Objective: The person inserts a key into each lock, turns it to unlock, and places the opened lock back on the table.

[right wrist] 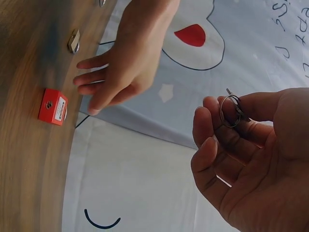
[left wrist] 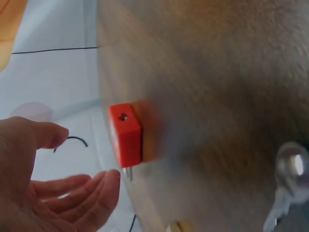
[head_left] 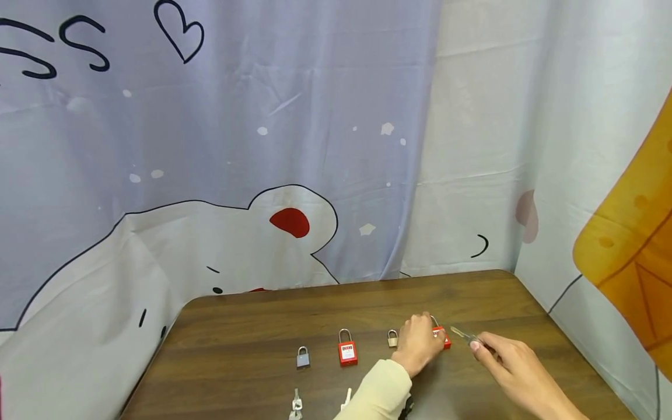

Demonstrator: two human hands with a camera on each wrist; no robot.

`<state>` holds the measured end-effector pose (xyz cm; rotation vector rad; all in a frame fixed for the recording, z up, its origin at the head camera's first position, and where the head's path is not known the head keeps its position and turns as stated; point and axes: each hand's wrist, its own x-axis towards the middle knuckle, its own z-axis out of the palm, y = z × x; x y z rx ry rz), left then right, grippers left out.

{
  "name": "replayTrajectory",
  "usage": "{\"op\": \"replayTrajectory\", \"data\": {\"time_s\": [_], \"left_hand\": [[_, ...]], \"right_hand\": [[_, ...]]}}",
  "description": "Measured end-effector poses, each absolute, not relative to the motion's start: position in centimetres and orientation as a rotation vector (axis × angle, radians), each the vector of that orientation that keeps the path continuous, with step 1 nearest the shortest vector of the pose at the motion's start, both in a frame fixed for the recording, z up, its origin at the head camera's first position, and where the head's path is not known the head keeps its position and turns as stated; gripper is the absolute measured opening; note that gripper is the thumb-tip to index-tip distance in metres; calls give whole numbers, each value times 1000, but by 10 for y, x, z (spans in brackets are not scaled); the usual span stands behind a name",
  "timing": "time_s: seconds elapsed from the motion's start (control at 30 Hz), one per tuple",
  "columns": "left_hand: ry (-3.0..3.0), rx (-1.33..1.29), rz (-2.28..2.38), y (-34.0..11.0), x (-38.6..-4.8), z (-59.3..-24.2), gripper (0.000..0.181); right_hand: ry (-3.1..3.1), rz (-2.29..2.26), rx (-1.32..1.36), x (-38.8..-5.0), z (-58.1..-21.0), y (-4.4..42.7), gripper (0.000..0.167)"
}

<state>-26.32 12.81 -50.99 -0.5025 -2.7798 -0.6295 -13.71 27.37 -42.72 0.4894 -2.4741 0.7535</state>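
While right grip [head_left: 511,364] pinches key [head_left: 461,333] above surface [head_left: 236,329], key's long axis runs diagonal, tip pointing forward-left toward rightmost red padlock [left wrist: 128,140]. Padlock lies on surface, shackle pointing away from person, keyhole end facing near side. Left grip [head_left: 418,344] just beside padlock, fingers loosely bent, unclosed, thumb apart.

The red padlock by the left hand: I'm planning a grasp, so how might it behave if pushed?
The red padlock is probably stiff, given its hard-edged, boxy body. Its flat sides suggest sliding on the table rather than rolling. The metal shackle looks smooth and may be slippery.
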Motion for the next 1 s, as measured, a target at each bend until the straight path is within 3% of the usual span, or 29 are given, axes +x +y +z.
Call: {"op": "replayTrajectory", "data": {"time_s": [0.67,1.0], "left_hand": [[-2829,-287,-554,151,-273,-538,37],[-2845,-285,-494,161,-269,-536,52]], "right_hand": [[-2469,677,441,-140,-429,282,29],[-2449,701,441,-141,-429,281,29]]}}
